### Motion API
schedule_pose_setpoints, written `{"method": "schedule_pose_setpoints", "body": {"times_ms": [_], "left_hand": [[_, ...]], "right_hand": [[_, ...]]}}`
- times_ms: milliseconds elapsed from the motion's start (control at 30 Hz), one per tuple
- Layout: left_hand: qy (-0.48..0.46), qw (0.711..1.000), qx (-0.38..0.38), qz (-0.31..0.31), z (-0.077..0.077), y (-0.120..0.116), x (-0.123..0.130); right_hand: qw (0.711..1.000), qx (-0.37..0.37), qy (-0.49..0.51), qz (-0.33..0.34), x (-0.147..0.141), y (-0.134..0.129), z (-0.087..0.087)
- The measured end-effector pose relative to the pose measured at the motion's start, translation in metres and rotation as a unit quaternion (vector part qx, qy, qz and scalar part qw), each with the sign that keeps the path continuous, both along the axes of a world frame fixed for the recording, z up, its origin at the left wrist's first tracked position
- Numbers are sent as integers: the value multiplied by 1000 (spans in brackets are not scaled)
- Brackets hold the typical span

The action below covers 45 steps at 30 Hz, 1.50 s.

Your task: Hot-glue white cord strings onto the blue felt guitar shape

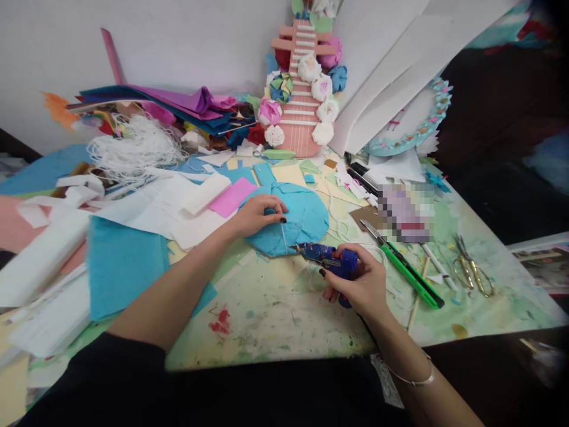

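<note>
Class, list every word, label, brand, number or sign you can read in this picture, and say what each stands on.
No text can be read anywhere.
Glue gun in the right hand: any marking is too small and blurred to read.
Green cutter: no lettering can be made out.
Pixelated object: blocked out, unreadable.
Printed sheet, right edge: too blurred.

The paper shape (306, 216) is turquoise, the glue gun (331, 258) blue, scissor handles (478, 277) seemingly gold.
</note>
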State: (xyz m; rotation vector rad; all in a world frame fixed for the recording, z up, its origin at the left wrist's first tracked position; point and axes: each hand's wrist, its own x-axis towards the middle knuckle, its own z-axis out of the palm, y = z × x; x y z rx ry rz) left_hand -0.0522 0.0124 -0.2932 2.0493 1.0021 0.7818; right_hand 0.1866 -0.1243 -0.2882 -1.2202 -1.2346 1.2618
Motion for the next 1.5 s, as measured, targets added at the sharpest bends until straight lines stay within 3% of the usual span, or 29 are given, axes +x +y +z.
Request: {"method": "schedule_pose_setpoints", "body": {"times_ms": [433, 700, 1500], "left_hand": [[-26, 999, -29, -3, 1, 0, -1], [-66, 995, -63, -51, -2, 1, -13], [-48, 997, -45, 28, -3, -2, -1]], "right_hand": [[1000, -12, -6, 5, -1, 2, -3], [1000, -8, -8, 5, -1, 3, -4], [1000, 6, -23, -19, -14, 11, 4]]}}
